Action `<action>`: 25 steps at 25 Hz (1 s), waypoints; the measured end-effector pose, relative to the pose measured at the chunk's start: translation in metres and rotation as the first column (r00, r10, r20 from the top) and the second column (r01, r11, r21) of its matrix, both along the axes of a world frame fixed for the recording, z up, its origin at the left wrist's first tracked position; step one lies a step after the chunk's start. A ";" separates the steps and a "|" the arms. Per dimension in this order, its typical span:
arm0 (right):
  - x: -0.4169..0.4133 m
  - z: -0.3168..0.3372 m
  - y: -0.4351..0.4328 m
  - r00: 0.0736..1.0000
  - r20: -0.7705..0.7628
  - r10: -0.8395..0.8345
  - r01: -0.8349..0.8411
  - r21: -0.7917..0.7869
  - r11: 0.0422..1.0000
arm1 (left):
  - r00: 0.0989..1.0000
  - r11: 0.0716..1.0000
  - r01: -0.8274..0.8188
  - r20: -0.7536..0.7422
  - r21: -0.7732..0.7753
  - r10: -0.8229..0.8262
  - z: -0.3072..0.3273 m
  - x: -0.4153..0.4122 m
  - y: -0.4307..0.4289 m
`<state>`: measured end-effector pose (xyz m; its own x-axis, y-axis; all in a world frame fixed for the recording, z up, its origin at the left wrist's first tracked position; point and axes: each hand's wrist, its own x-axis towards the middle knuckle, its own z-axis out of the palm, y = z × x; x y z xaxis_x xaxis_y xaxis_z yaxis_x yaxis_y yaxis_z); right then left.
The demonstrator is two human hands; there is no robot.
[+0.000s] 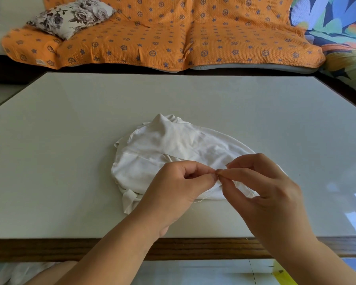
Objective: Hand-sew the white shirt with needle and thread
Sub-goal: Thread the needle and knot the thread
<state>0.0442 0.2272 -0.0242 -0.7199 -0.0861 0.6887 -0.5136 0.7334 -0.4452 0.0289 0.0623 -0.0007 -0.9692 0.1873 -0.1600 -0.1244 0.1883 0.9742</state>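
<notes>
The white shirt (162, 149) lies crumpled in a heap near the middle of the table (70, 120). My left hand (173, 192) and my right hand (263, 188) hover over its near edge, fingertips meeting at one spot. Both pinch something tiny there with thumb and forefinger, most likely the needle or thread, though it is too small to make out. A thin pale thread (199, 200) trails from under my left hand along the shirt's front edge. My hands hide part of that edge.
The table has a pale top and a dark wooden front rim (193, 248). Behind it stands a sofa with an orange patterned cover (173, 38) and a floral cushion (70, 16). A colourful leaf-print fabric (337, 27) lies at the far right.
</notes>
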 end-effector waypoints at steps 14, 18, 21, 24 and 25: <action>0.001 0.013 0.008 0.865 0.432 0.257 -0.069 -0.404 0.912 | 0.987 0.987 -0.049 0.160 0.150 0.025 0.001 -0.002 -0.001; 0.002 0.017 0.007 0.876 0.389 0.286 -0.160 -0.326 0.932 | 0.984 0.987 -0.036 0.177 0.154 0.008 0.000 -0.003 -0.002; 0.002 0.016 0.005 0.896 0.354 0.269 -0.190 -0.244 0.951 | 0.982 0.990 -0.004 0.186 0.142 -0.022 -0.001 -0.005 -0.005; 0.002 0.017 0.007 0.904 0.338 0.262 -0.196 -0.216 0.956 | 0.977 0.989 0.034 0.203 0.141 -0.062 -0.001 -0.007 -0.008; 0.001 0.017 0.008 0.908 0.333 0.252 -0.194 -0.199 0.961 | 0.976 0.989 0.051 0.201 0.141 -0.079 -0.002 -0.007 -0.009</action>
